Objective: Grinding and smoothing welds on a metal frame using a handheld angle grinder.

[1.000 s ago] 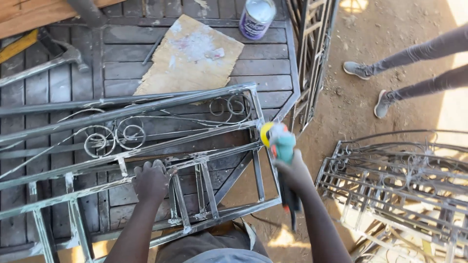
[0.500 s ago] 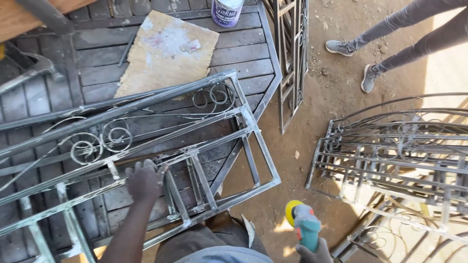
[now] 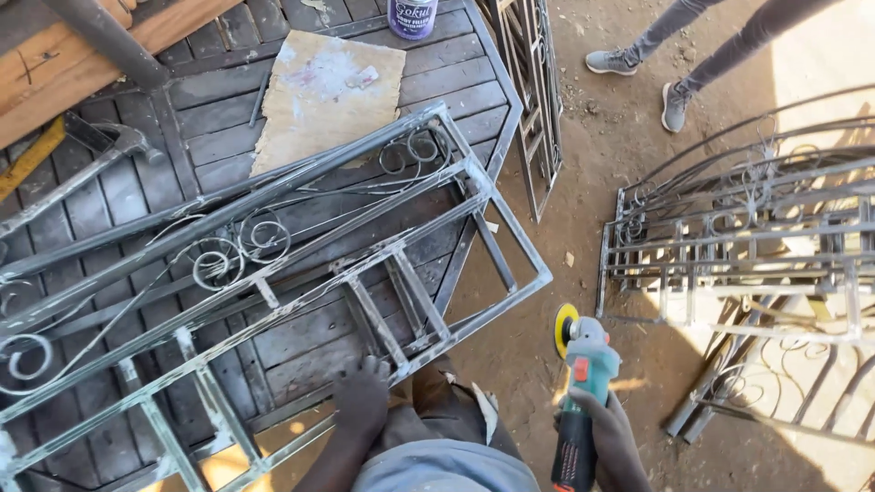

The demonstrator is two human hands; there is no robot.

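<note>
At lower centre the left hand [image 3: 363,401] presses flat on the metal grille [image 3: 301,273], steadying it on the tabletop [image 3: 210,128]. At lower right the right hand [image 3: 612,435] has a closed grip on the angle grinder [image 3: 583,383], its disc clear of the frame.

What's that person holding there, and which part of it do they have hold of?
The right hand holds an angle grinder by its rear handle, disc end away from the body. The left hand holds nothing; it rests on the metal frame.

My left hand [image 3: 363,398] and right hand [image 3: 609,426] were bare, forearms unsleeved; I wore a grey-blue shirt [image 3: 447,466] and brown trousers [image 3: 436,401].
</note>
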